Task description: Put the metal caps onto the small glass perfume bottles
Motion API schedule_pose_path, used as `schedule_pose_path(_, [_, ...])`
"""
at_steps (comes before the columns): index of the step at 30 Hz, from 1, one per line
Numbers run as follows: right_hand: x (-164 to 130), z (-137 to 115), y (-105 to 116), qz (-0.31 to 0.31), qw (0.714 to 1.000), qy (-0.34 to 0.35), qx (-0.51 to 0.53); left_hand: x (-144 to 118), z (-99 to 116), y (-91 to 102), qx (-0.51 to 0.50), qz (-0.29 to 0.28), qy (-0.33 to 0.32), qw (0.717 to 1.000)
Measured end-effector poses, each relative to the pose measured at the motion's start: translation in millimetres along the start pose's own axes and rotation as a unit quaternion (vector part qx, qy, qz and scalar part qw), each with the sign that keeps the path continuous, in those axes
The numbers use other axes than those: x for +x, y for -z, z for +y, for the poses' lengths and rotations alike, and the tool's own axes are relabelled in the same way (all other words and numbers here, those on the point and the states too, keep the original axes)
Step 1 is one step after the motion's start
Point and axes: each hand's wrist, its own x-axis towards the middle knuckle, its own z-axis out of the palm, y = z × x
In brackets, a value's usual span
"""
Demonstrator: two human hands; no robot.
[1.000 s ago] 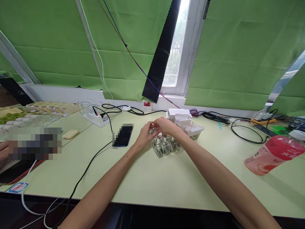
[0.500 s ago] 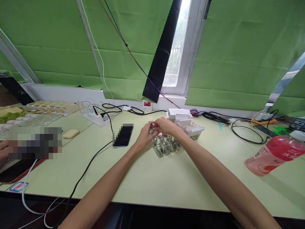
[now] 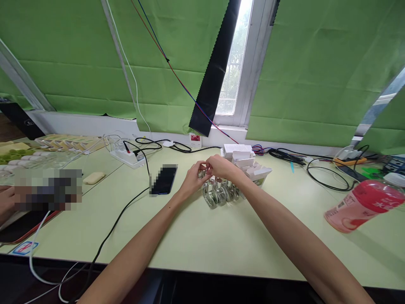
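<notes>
A pale yellow-green tabletop (image 3: 196, 245) carries a pink plastic drink bottle (image 3: 363, 204) at right and white cardboard boxes (image 3: 238, 150) near its back edge. Before the boxes, the right hand (image 3: 220, 166) bends its fingertips to the left hand (image 3: 193, 177); whether its grip holds anything, I cannot tell. The left grip is curled nearly closed about a small glass piece (image 3: 201, 173), its axis hidden. Just right, short clear glass bottles (image 3: 218, 194) stand clustered, silvery caps upward, long axes roughly upright.
</notes>
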Motion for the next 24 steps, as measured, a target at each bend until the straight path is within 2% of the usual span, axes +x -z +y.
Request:
schedule_pose_path(4, [-8.7,-2.9,9.1,0.041,0.998,-0.031,-0.023,-1.0,-1.0,-0.3,0.013,0.005,0.003,1.000])
schedule_pose_path(9, [-40.8,-11.9,13.0,0.074,0.996,-0.046,-0.032,-1.2,-4.6,-1.4,0.023,0.007,-0.010,1.000])
schedule_pose_path(15, [-74.0,-22.2,-9.3,0.091,0.995,0.036,-0.037,0.2,-5.5,-2.2,0.028,0.007,-0.001,1.000])
schedule_pose_path(20, [-76.7,-22.2,-33.0,0.124,0.989,0.063,-0.039,-0.2,-1.3,-1.5,0.032,0.010,0.010,0.999])
schedule_pose_path(24, [-75.7,-18.9,-43.7,0.145,0.986,0.081,-0.021,-0.3,0.5,-1.0,0.039,0.011,0.007,0.999])
